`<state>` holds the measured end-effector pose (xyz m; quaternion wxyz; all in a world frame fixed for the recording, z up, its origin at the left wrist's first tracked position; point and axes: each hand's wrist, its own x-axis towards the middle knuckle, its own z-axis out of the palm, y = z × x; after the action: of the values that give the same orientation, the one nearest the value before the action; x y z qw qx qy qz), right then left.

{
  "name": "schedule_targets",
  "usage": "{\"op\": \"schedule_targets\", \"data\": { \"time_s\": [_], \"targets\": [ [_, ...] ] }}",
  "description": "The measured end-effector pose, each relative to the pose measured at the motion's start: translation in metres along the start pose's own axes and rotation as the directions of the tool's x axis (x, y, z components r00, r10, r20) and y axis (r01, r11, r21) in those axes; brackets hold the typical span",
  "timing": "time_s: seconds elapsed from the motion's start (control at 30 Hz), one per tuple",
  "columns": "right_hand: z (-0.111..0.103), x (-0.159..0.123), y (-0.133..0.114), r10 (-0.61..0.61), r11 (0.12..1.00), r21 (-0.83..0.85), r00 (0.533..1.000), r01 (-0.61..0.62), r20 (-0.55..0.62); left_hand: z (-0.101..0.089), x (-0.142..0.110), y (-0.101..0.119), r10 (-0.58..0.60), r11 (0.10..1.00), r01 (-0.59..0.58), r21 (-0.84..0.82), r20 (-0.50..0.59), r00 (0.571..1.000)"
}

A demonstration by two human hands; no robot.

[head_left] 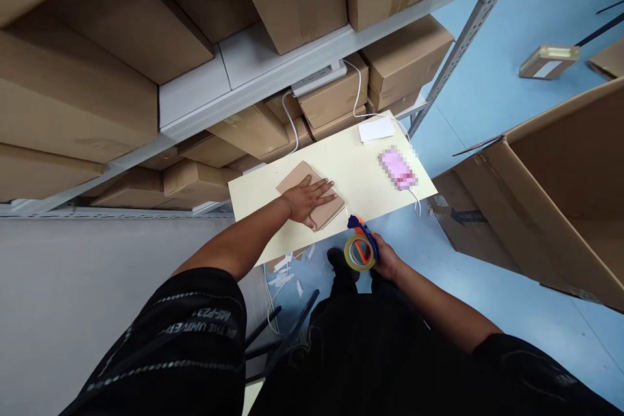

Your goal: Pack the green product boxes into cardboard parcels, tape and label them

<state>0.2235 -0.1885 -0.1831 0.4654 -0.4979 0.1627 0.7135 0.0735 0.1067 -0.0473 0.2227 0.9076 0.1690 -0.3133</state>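
My left hand (308,200) lies flat with fingers spread on a small flat cardboard box (329,211), pressing it against the pale yellow tabletop (263,192). Just off the table's near edge, my right hand (385,256) grips a blue and orange tape dispenser (369,239). A roll of clear yellowish tape (348,256) sits in it. The dispenser's blue head is close to the near right corner of the box; whether tape joins the two I cannot tell.
A blurred pink phone-like item (396,168) and a white paper stack (376,130) lie on the table's right. Behind stand shelves of cardboard boxes (407,62) and a power strip (318,78). A large open carton (546,201) stands right. Paper scraps (281,278) litter the floor.
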Motion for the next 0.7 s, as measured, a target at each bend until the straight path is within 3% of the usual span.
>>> {"op": "schedule_targets", "data": {
  "time_s": [0.13, 0.27, 0.4, 0.7],
  "targets": [
    [0.006, 0.002, -0.013, 0.055, 0.998, 0.024, 0.998, -0.056, 0.014, 0.008, -0.013, -0.005, 0.018, 1.0, -0.018, 0.011, -0.003, 1.0],
    [0.01, 0.003, -0.02, 0.075, 0.997, -0.01, 0.997, -0.075, 0.028, 0.008, -0.01, -0.011, 0.063, 0.998, -0.063, 0.003, -0.016, 0.998],
    [0.011, 0.002, -0.021, 0.083, 0.996, -0.024, 0.995, -0.082, 0.063, 0.009, -0.005, -0.012, 0.01, 1.0, -0.01, 0.001, 0.0, 1.0],
    [0.013, 0.0, -0.028, 0.082, 0.994, 0.066, 0.996, -0.085, 0.047, 0.014, -0.009, -0.012, 0.02, 0.992, -0.014, 0.127, -0.05, 0.999]
  ]
}}
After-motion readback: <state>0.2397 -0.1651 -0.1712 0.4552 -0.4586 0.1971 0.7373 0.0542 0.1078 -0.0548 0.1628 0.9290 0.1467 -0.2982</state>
